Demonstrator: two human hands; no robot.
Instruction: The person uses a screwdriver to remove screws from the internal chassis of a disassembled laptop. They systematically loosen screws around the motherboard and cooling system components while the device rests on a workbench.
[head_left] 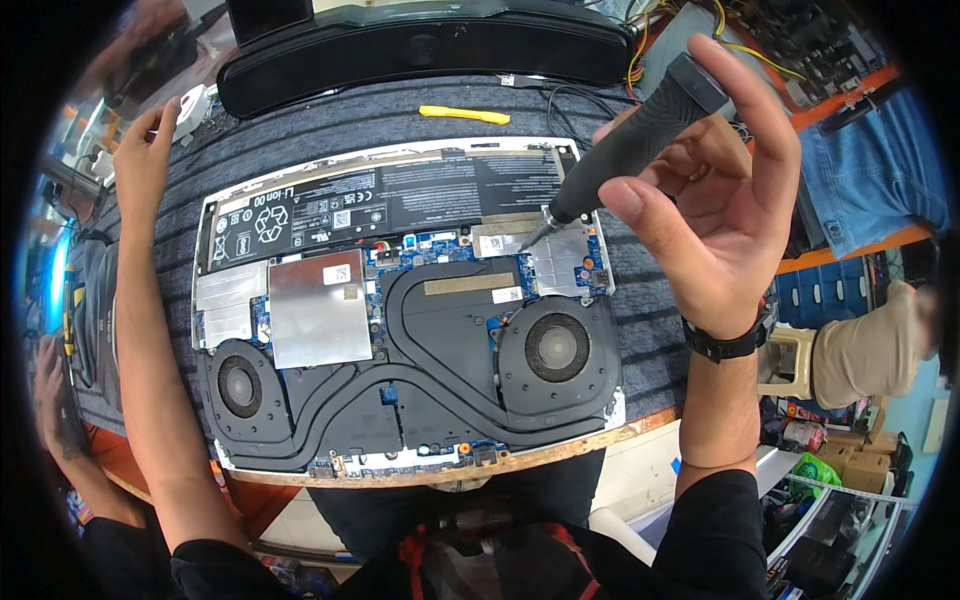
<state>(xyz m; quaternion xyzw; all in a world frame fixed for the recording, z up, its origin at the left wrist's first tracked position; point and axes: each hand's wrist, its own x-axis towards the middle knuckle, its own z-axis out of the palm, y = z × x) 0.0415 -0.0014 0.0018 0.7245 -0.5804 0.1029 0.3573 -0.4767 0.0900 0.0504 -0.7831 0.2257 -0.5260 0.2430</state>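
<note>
My right hand (725, 200) grips a black electric-style screwdriver (625, 150) with a thick ribbed handle, the thumb on its side and the index finger over its end. Its tip slants down onto a silver cover plate (510, 243) inside an opened laptop (440, 330). A black battery (400, 195) fills the laptop's far side; two fans (556, 347) and dark heat pipes fill the near side. At the far left, my left hand (148, 138) has its bent fingers at the edge of a white round object (191, 112), partly hidden by them.
A yellow pry tool (464, 115) lies beyond the laptop on the grey striped mat (370, 115). Behind stands a black soundbar-like bar (430, 52), with cables (585, 100) to its right. Another person's hand (60, 400) is at the left edge; someone in denim (880, 160) is at right.
</note>
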